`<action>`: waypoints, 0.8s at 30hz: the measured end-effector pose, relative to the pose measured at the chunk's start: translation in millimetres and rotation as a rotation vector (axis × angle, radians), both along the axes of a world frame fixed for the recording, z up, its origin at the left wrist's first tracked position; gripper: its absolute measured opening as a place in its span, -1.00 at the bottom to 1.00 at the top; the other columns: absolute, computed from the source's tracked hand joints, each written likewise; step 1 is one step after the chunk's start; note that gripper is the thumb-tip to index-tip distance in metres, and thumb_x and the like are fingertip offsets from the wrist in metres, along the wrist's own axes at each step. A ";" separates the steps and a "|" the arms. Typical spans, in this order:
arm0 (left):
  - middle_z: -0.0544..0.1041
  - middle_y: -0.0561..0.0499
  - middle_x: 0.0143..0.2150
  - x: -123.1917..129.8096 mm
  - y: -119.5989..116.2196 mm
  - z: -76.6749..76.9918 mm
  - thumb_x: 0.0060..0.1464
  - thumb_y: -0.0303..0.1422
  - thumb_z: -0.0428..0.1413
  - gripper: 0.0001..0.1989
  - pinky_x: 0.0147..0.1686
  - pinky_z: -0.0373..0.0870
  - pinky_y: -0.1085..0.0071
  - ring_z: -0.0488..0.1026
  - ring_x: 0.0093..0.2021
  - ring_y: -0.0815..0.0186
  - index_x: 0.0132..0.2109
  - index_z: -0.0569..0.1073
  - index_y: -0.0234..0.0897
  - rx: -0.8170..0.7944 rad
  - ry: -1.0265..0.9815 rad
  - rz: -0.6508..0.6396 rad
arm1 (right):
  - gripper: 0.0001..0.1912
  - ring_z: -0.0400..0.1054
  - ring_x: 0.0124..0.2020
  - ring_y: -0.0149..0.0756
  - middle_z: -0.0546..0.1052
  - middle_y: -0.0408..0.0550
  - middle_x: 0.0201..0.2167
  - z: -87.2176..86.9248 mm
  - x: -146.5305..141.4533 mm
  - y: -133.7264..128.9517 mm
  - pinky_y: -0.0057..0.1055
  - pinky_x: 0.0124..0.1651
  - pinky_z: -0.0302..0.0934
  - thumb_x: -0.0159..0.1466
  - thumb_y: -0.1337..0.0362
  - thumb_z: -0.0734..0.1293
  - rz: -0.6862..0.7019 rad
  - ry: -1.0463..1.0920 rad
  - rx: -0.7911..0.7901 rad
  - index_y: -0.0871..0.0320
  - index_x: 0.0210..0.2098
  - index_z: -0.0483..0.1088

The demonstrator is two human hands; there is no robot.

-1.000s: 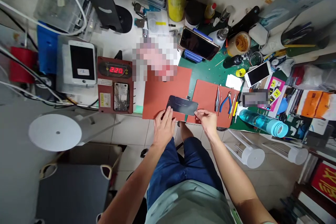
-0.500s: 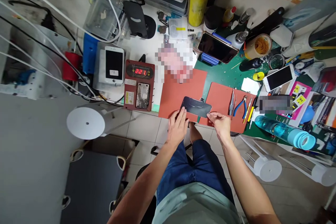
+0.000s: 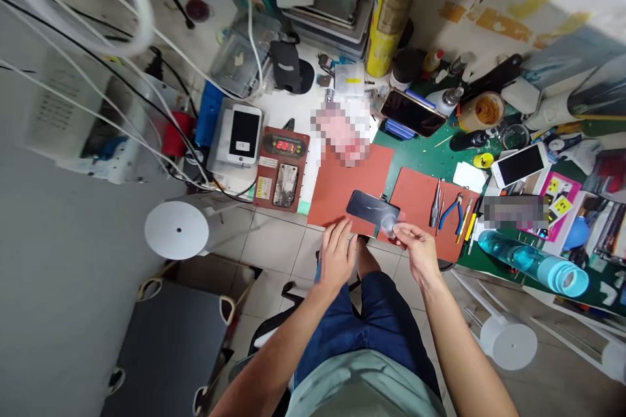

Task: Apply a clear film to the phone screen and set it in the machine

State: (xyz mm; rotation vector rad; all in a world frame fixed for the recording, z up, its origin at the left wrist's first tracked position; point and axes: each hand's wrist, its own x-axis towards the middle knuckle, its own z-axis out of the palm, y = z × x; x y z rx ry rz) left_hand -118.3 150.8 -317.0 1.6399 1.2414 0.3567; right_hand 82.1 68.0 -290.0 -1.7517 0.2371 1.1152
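A dark smartphone (image 3: 369,205) lies face up along the front edge of the red mats, with pale streaks across its glass. My left hand (image 3: 337,253) is open, fingers stretched out, just below the phone's left end and apart from it. At the right end, the fingertips of my right hand (image 3: 415,251) are pinched together on a small translucent piece (image 3: 388,222). That piece looks blurred and pale over the phone's corner; whether it is film or a suction cup I cannot make out.
On the right mat (image 3: 408,199) lie a screwdriver (image 3: 435,208), blue-handled cutters (image 3: 452,212) and slim tools. A blue bottle (image 3: 533,260) lies farther right. Leftward stands a red heating station (image 3: 281,169) with a lit display. A phone on a stand (image 3: 413,112) is behind.
My left hand has come off the phone's left end and moved down toward me. A pale translucent piece now shows at my right fingertips. The camera view has shifted.
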 end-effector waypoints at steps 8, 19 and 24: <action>0.75 -0.21 0.01 25.0 -39.2 56.0 0.42 0.01 0.11 -0.60 0.03 0.61 0.20 0.71 0.01 0.09 0.01 0.59 -0.23 -0.449 -0.277 0.201 | -0.56 0.44 -0.37 -0.27 0.65 -0.01 -0.37 47.1 -64.1 -34.0 -0.38 -0.33 0.25 -0.03 -0.05 0.73 0.008 0.113 0.105 0.12 -0.35 0.68; 0.60 0.04 -0.53 -11.3 21.6 115.0 0.15 -0.08 0.39 -0.66 -0.42 0.48 0.38 0.60 -0.52 0.25 -0.14 0.71 -0.28 -0.777 -0.343 -0.231 | -0.53 0.51 -0.38 -0.21 0.69 0.07 -0.38 97.6 30.1 -55.0 -0.31 -0.26 0.33 0.06 -0.05 0.72 0.458 0.145 0.116 0.18 -0.24 0.72; 0.69 -0.04 -0.23 -10.8 15.5 128.8 0.11 -0.07 0.42 -0.36 -0.33 0.64 0.28 0.72 -0.26 0.13 0.25 0.50 -0.23 -0.760 -0.379 -0.012 | -0.52 0.51 -0.42 -0.25 0.71 0.05 -0.36 108.2 16.9 -57.2 -0.37 -0.37 0.26 0.03 -0.10 0.72 0.320 0.075 0.126 0.12 -0.27 0.70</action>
